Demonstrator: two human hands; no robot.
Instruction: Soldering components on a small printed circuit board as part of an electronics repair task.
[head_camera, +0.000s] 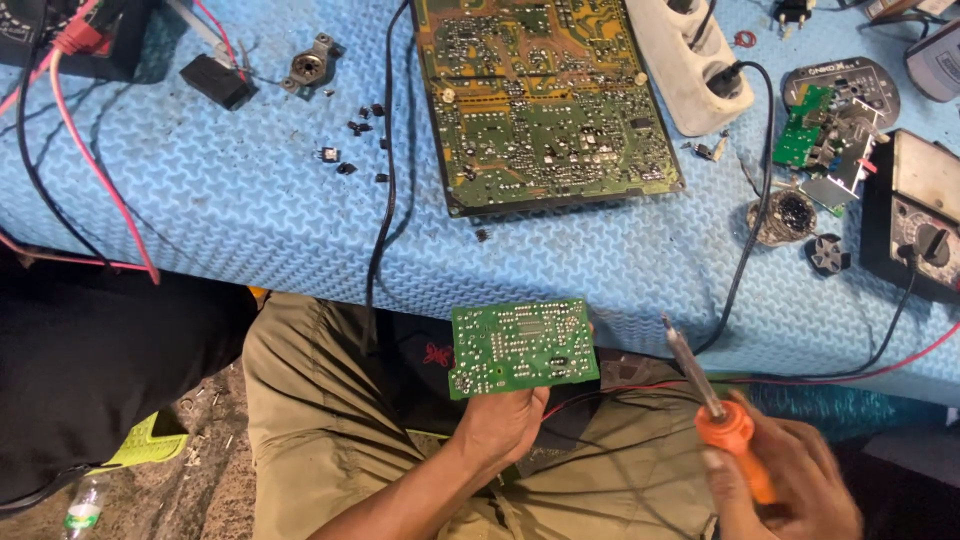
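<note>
Solder side up over the lap, small green circuit board (523, 346) gripped from below in left hand (500, 422), orange-handled soldering iron (715, 410) clasped in right hand (790, 490), tip raised clear beside blue mat (250, 190).

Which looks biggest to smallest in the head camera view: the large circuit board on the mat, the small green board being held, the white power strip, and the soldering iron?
1. Large circuit board
2. Small green board, though it is nearer the camera
3. and 4. White power strip and soldering iron: unsure, since the strip is cut off at the picture's edge.
</note>
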